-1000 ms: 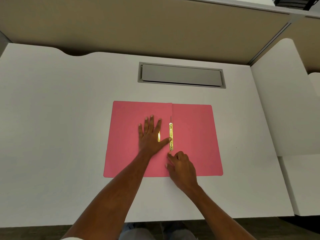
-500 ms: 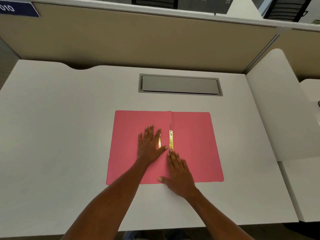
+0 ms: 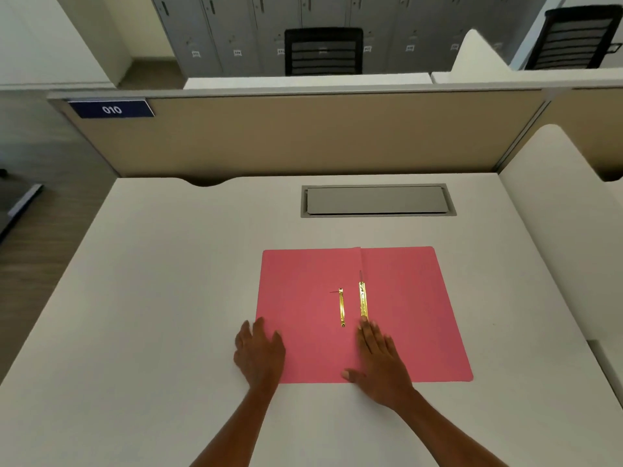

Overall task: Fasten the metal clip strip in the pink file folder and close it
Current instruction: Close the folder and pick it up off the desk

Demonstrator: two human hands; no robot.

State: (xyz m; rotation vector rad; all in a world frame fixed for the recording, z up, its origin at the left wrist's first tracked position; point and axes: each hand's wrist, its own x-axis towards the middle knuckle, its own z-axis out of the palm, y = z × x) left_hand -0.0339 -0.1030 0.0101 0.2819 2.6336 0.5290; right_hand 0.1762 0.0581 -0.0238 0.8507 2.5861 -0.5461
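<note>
Pink file folder (image 3: 397, 315) lies open on the white surface (image 3: 168, 298), two gold clip strips (image 3: 362, 299) near its spine. At seven o'clock the left hand (image 3: 259, 357) rests on its edge, fingers loosely together; the right hand (image 3: 379, 360) presses flat at six o'clock, fingers together, touching the strip's near end.

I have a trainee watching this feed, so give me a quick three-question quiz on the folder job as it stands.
1. True or false: the pink file folder lies open flat on the white desk.
2. How many gold metal pieces show on the folder?
3. Which hand touches the near end of the metal clip strip by the fold: A) left hand, B) right hand, C) neither?

Key
1. True.
2. Two: the clip strip by the fold and a thinner gold bar left of it.
3. B; the left hand rests at the folder's near left corner.
</note>
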